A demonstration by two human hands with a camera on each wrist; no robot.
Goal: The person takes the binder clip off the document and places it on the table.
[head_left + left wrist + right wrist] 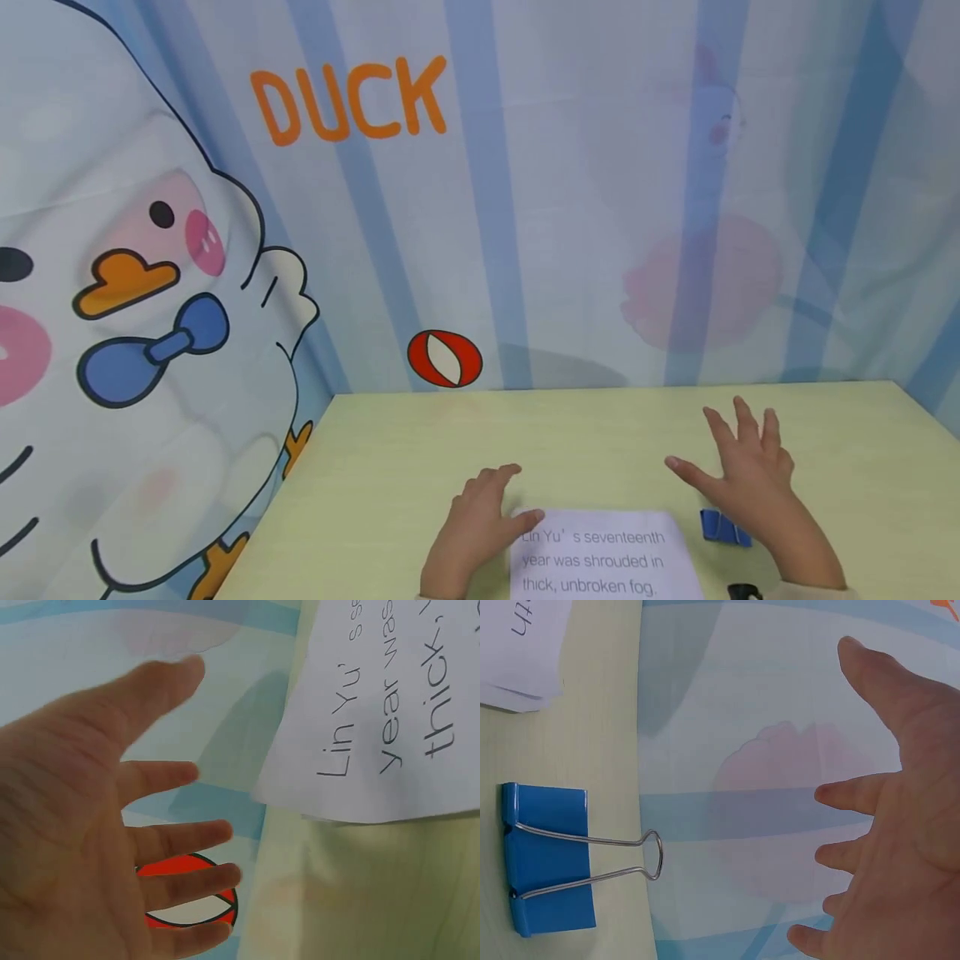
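Observation:
A stack of white printed paper sheets (600, 550) lies on the pale table in front of me, its text facing me. My left hand (476, 525) hovers at the stack's left edge, fingers spread and holding nothing; its thumb overlaps the top left corner in the head view. In the left wrist view the palm (67, 817) and all five fingers show bare. My right hand (753, 479) is raised with fingers spread, above and beyond a blue binder clip (725, 528). The clip (551, 859) lies right of the papers, its wire handle showing in the right wrist view.
The pale yellow table (375, 467) ends at a hanging cloth (570, 208) with blue stripes, a printed duck and the word DUCK. A small black object (744, 592) sits at the bottom edge, near the right sleeve (813, 592).

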